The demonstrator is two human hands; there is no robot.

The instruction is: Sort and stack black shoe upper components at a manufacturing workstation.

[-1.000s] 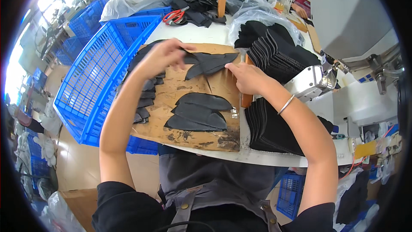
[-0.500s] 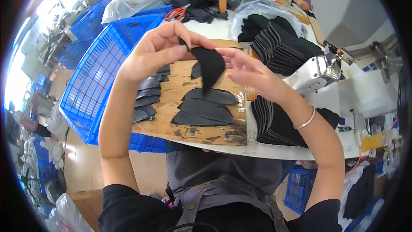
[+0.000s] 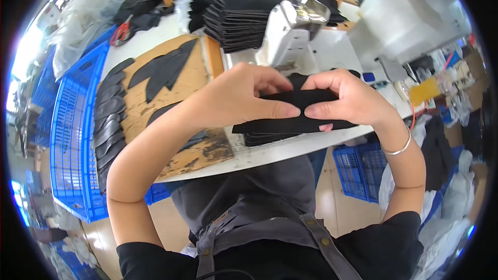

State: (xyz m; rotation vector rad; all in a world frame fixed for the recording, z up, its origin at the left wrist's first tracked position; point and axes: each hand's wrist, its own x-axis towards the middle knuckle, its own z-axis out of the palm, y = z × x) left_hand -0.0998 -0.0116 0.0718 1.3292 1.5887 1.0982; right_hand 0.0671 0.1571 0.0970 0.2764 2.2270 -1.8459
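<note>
Both hands working together over the bench [image 3: 248,161], right of the cardboard sheet [image 3: 200,79], close in by the near edge. The left hand [image 3: 249,96] and right hand [image 3: 350,99] each keep a narrow grip on one black fabric panel [image 3: 305,98]: thumbs in front, tips near but apart, other fingers partly hidden behind it. Panel sits between the two, neither hand nearer; long axis side to side, roughly along the bench's near edge. A black stack [image 3: 257,139] just below; can't tell from here whether they touch. White machine arm [image 3: 282,30] stands beyond, toward the far edge.
</note>
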